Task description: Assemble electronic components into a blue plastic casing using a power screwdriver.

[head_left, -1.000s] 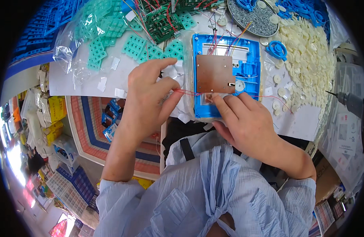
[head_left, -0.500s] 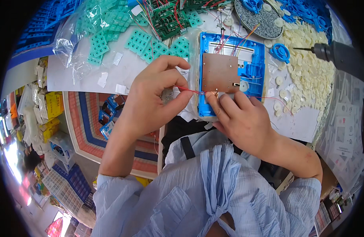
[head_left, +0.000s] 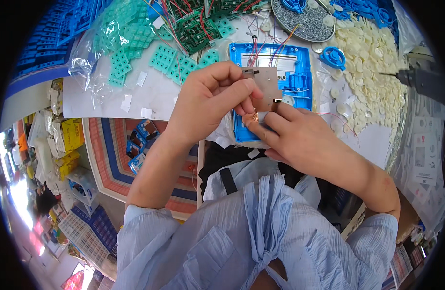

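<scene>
Left hand: the left hand (head_left: 208, 104) is curled over the near edge of the worktable (head_left: 159, 94), thumb and forefinger pinched shut on a small coppery part (head_left: 255, 116).
Right hand: the right hand (head_left: 299, 137) meets it from the right, fingertips closed on the same coppery part; how much each hand bears I cannot tell.
Coppery part: held just above the near edge of the blue plastic housing (head_left: 299, 79), below the grey metal plate (head_left: 266, 89) that lies in it.
Blue plastic housing: an open shell lying flat near the table's near edge, holding the plate and thin red and blue wires (head_left: 261, 48) at its far end.
Red wire: a thin red wire (head_left: 336, 116) trails right from the right hand over the table.
Round tray: a round tray (head_left: 304, 19) at the far edge, filled with small grey screws.
Clear bag: a clear bag (head_left: 106, 43) at the far left, holding teal keypad mats.
Loose heap: cream plastic discs (head_left: 377, 58) piled along the right edge, in no container.
Circuit boards: green circuit boards (head_left: 198, 24) stacked at the far edge.
</scene>
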The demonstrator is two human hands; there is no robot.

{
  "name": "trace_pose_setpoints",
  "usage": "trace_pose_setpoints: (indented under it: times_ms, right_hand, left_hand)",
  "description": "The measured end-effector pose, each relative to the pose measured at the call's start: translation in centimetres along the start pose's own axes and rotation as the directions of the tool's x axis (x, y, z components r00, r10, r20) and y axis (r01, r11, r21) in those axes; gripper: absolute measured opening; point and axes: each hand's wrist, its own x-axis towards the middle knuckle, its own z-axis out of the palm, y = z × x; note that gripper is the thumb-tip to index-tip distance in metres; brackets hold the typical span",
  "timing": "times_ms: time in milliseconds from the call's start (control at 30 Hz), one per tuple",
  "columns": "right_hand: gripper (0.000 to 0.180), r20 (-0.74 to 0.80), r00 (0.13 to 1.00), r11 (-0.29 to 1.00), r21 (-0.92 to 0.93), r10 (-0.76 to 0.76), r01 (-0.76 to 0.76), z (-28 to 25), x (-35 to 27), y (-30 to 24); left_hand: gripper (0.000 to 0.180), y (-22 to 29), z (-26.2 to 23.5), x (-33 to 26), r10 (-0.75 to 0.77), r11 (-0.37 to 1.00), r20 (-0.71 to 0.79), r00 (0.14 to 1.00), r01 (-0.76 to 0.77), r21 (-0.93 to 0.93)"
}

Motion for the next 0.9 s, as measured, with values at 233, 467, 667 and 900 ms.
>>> trace_pose_setpoints:
  times_ms: [233, 467, 667, 900]
  right_hand:
    - [0.063, -0.077, 0.99, 0.993, 0.013, 0.115, -0.114, 1.3, -0.5, -1.1]
    - [0.054, -0.081, 0.997, 0.999, -0.03, 0.022, -0.024, 0.9, -0.5, -0.8]
    - [0.042, -0.14, 0.984, 0.993, -0.001, 0.114, -0.115, 1.8, -0.3, -1.4]
    - [0.033, -0.23, 0.954, 0.972, -0.085, 0.193, -0.217, 3.0, 0.0, -2.6]
  left_hand:
    - [0.015, -0.6, 0.1, -0.5, 0.04, 0.999, -0.036, 0.999, -0.039, 0.026]
    - [0.008, -0.4, 1.0, -0.6, 0.077, 0.997, -0.059, 0.995, -0.078, -0.006]
    - [0.01, -0.6, 2.5, -0.7, 0.128, 0.964, -0.04, 0.991, -0.115, 0.241]
    - [0.011, -0.4, 2.9, -0.2, 0.111, 0.968, -0.042, 0.993, -0.099, 0.23]
